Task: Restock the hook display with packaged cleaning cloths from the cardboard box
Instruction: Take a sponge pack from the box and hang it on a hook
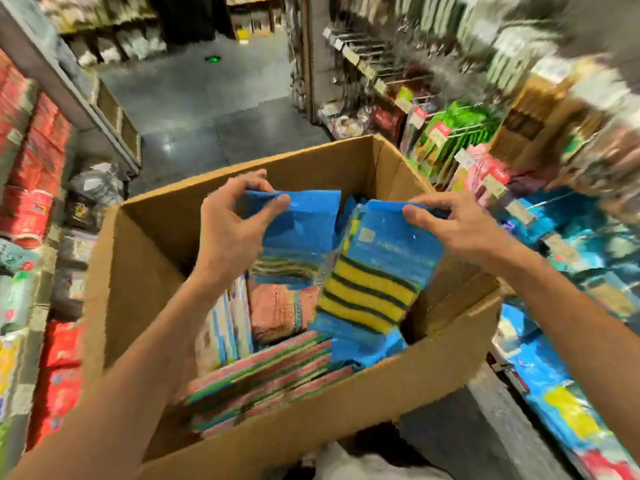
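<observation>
An open cardboard box (298, 441) stands in front of me, holding several packs of cleaning cloths (266, 375). My left hand (232, 230) pinches the blue header of one cloth pack (304, 226) above the box. My right hand (460, 230) pinches the top of a second pack (377, 282) with yellow and dark striped cloth and a blue header. Both packs hang over the box's inside. The hook display (467, 133) with hanging packs runs along the right; it is blurred.
Red packaged goods (38, 168) fill shelves at the left. A grey aisle floor (207, 105) stretches ahead beyond the box. Blue and yellow packs (554, 393) hang low at the right, close to the box's corner.
</observation>
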### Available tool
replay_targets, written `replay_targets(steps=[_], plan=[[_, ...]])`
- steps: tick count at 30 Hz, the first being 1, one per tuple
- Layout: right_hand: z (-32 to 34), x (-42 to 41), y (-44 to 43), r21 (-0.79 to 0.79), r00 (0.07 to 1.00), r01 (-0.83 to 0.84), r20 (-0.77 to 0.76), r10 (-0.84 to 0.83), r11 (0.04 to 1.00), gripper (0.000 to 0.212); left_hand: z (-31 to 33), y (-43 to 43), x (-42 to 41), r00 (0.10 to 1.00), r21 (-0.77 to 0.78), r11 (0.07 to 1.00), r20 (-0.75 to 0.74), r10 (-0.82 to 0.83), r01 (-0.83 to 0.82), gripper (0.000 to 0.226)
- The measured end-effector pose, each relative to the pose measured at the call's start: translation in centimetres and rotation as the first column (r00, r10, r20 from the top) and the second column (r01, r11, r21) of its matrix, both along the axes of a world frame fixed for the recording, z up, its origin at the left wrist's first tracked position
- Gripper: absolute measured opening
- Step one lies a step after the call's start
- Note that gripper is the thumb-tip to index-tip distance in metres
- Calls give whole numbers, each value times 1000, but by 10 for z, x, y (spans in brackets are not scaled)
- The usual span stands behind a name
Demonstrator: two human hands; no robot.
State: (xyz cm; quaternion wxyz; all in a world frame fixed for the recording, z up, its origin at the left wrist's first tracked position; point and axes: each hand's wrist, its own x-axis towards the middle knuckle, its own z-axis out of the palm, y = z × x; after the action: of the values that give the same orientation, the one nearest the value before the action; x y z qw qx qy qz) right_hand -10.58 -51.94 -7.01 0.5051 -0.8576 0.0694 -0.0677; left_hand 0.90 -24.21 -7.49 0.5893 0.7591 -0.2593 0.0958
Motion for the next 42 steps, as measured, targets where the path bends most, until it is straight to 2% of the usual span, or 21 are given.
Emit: replay_targets(steps=[2,7,9,12,17,21,24,28,30,32,35,37,40,42], plan=[[20,-31,5,102,992,110,52,-116,989,21,40,-13,-9,989,-10,991,67,-129,130,16],[50,-133,1,152,900,378,172,-401,913,29,98,-83,-63,896,146,910,170,-409,388,19],[57,-181,-9,151,822,503,222,-525,851,28,107,-119,-95,840,235,852,183,-511,467,26],[66,-264,-33,175,660,676,289,-694,716,22,117,-176,-158,717,349,733,203,-667,583,15],[81,-426,-72,189,413,858,298,-861,477,14,121,-276,-292,493,410,518,174,-852,750,17],[103,-556,-105,154,241,940,334,-911,305,16,121,-362,-416,345,369,390,184,-921,844,17],[125,-640,-135,172,96,970,368,-925,169,24,135,-415,-506,258,250,283,130,-958,926,20],[155,-734,-175,199,-51,980,397,-916,31,8,154,-481,-599,229,87,236,81,-970,968,31],[169,-770,-192,216,-120,976,413,-903,-30,16,163,-513,-634,197,50,200,59,-979,979,30],[182,-799,-205,175,-157,981,444,-882,-87,11,175,-537,-664,156,57,163,121,-980,985,27],[200,-831,-220,82,-163,987,491,-856,-141,10,198,-562,-699,83,189,132,246,-966,973,31],[208,-847,-230,-17,-147,983,513,-846,-181,15,213,-579,-715,20,301,114,299,-954,947,31],[222,-864,-245,-169,-103,958,553,-827,-232,22,231,-606,-738,-119,493,54,312,-942,868,26],[230,-870,-254,-250,-77,933,566,-821,-259,25,239,-617,-755,-193,540,18,331,-924,841,28]])
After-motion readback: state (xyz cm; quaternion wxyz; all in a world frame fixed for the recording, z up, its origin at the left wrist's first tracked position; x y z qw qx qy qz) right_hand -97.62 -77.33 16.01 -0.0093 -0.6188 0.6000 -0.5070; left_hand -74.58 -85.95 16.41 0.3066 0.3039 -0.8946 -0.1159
